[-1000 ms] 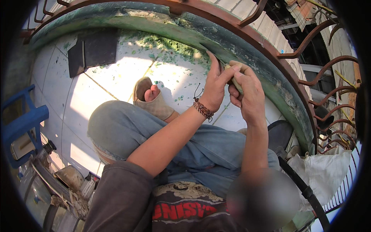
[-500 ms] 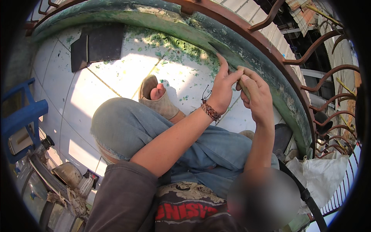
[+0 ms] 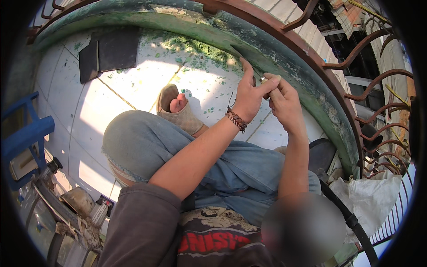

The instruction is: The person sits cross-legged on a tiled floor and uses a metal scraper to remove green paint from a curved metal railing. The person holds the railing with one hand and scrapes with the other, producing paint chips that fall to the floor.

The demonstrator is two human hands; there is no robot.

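A thin knife (image 3: 255, 70) with a dark pointed blade and a shiny collar is between my hands, its tip up against the green curved wall. My right hand (image 3: 284, 100) is closed round its handle end, which the fingers mostly hide. My left hand (image 3: 250, 95), with a braided bracelet at the wrist, grips close to the collar. Its index finger stretches along the blade and its thumb reaches over to the right hand's fingers. Green paint flakes (image 3: 200, 53) lie on the white tiles below the wall.
The low green wall (image 3: 307, 93) curves round the front and right, topped by a rusty metal railing (image 3: 331, 66). Dark flat sheets (image 3: 116, 49) lie on the floor at far left. A blue plastic stool (image 3: 29, 133) stands left; a white sack (image 3: 367, 200) lies right.
Both hands have shifted slightly left with the knife. My right hand has turned round the handle: its tan side is now hidden and the shiny collar shows.
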